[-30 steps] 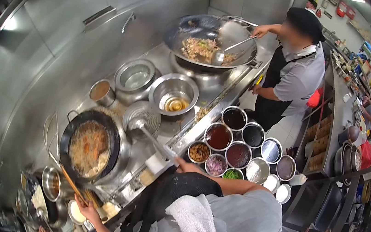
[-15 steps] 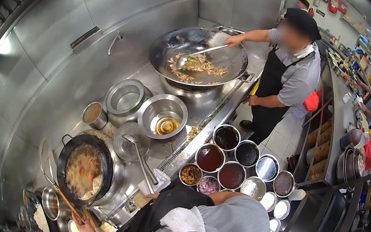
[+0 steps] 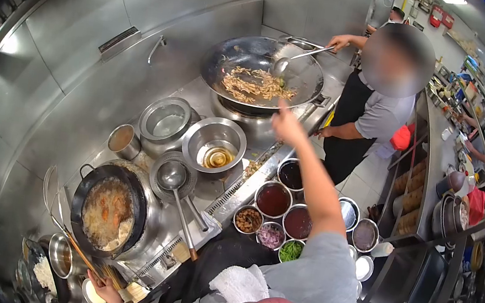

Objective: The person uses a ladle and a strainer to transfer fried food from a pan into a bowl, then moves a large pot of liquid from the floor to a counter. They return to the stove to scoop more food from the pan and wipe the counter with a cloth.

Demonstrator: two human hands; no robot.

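My right hand [image 3: 287,125] is stretched out over the near rim of the large wok [image 3: 218,76], its index finger pointing at the shredded, browned food [image 3: 250,85] inside; it holds nothing I can see. At the lower left, my left hand [image 3: 104,293] is closed on the long wooden handle of a wire strainer [image 3: 53,201]. The strainer's wire head leans beside a smaller black wok [image 3: 81,210], where orange-brown pieces [image 3: 111,211] fry in bubbling oil. Between the woks, a metal ladle [image 3: 171,176] rests on a perforated skimmer [image 3: 189,188].
A co-worker [image 3: 374,113] stands beyond, holding another ladle [image 3: 302,56] in the large wok. Steel pots [image 3: 166,103] and a bowl of oil [image 3: 237,142] stand between the woks. Sauce containers [image 3: 273,200], red onion [image 3: 271,235] and chopped greens [image 3: 291,251] lie below my right arm.
My right hand has gone from beside the skimmer handle out to the large wok. The ladle now lies on the skimmer. The co-worker's ladle has shifted right. My left hand stays on the handle.
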